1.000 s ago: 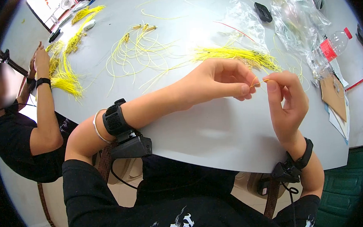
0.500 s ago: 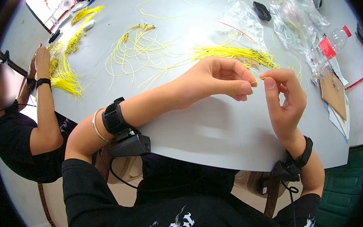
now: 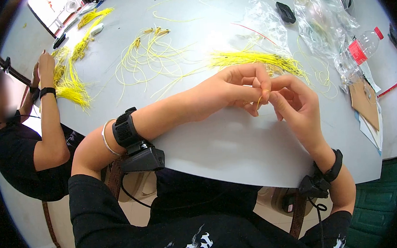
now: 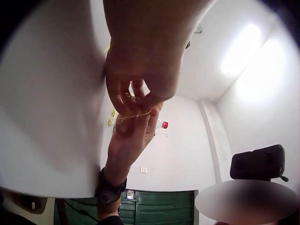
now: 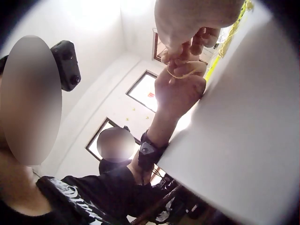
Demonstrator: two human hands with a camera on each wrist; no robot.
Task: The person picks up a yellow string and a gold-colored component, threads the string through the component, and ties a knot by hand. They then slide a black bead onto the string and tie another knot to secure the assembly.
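Observation:
A thin yellow cord (image 3: 259, 103) runs between the two hands, held above the table's near part. The left hand (image 3: 237, 90) pinches it between thumb and forefinger. Against those fingertips, the right hand (image 3: 299, 106) has its thumb and forefinger closed on the cord too. In the left wrist view the cord (image 4: 136, 116) crosses the fingers, and a small curled piece (image 4: 133, 97) shows by the left fingers. The right wrist view shows the cord (image 5: 180, 76) as a loop in front of the left palm. Behind the hands lies a bundle of yellow cords (image 3: 258, 60).
Loose cords with brown ends (image 3: 156, 32) lie at the table's middle. Plastic bags (image 3: 321, 18), a black object (image 3: 286, 12), a bottle (image 3: 362, 50) and cardboard (image 3: 364, 102) stand or lie to the right. Another person (image 3: 49, 133) sits at left beside more yellow cords (image 3: 71, 88).
The right hand has moved left, and the fingertips of both hands, which were slightly apart with cord between them, now meet. The left fingers have come down a little.

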